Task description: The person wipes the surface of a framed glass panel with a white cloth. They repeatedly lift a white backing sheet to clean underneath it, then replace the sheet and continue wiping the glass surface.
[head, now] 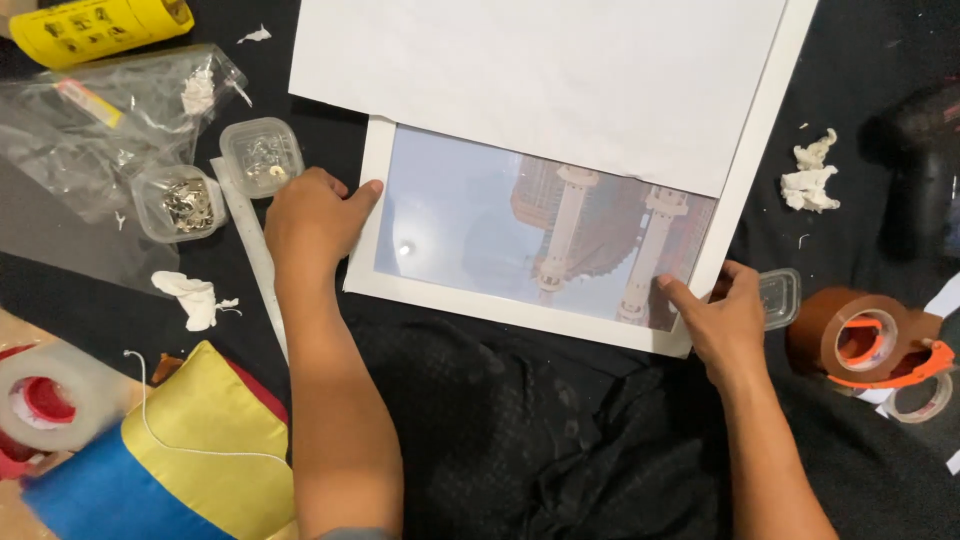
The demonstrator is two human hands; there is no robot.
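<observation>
A white picture frame lies flat on black cloth, holding a photo of a red-brown building with pale towers under a light blue sky. A large white sheet covers the frame's upper part. My left hand grips the frame's left edge, thumb resting on its border. My right hand holds the lower right corner, with fingertips pressing on the photo's corner.
Two small clear tubs of metal bits, a clear ruler and plastic bags sit left. A brown tape roll in an orange dispenser and a clear lid lie right. White paper scraps, a yellow tube and coloured cushions surround.
</observation>
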